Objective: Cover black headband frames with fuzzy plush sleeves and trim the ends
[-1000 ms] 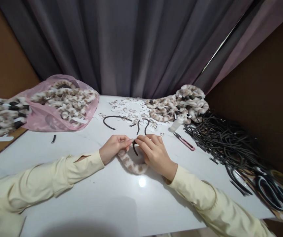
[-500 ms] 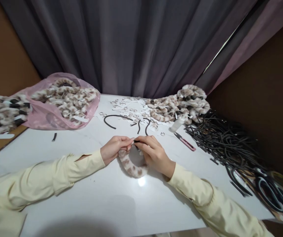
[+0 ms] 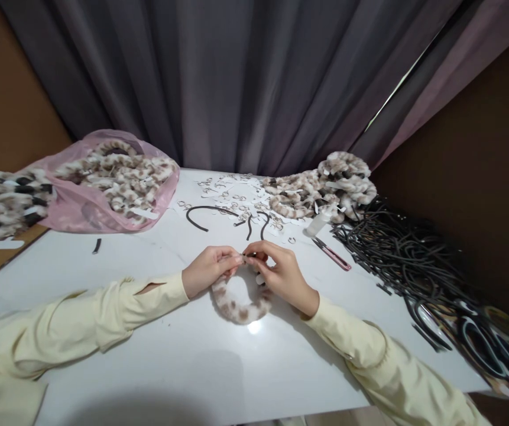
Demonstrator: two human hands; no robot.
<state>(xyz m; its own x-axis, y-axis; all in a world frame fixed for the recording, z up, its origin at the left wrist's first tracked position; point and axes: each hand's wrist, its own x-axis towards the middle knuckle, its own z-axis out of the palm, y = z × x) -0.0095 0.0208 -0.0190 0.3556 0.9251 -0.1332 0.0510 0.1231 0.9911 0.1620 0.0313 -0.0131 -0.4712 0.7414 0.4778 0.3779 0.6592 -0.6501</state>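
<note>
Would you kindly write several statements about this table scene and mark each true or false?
1. The left grip and right grip meet at the far part of the brown-spotted white furry ring. True.
2. The pink-handled snips lie inside a bag. False: the snips lie on the glossy white table.
3. The translucent pink plastic bag holds a heap of spotted furry pieces. True.
4. The tangled thin black cords are piled on the left. False: the cords are on the right.
</note>
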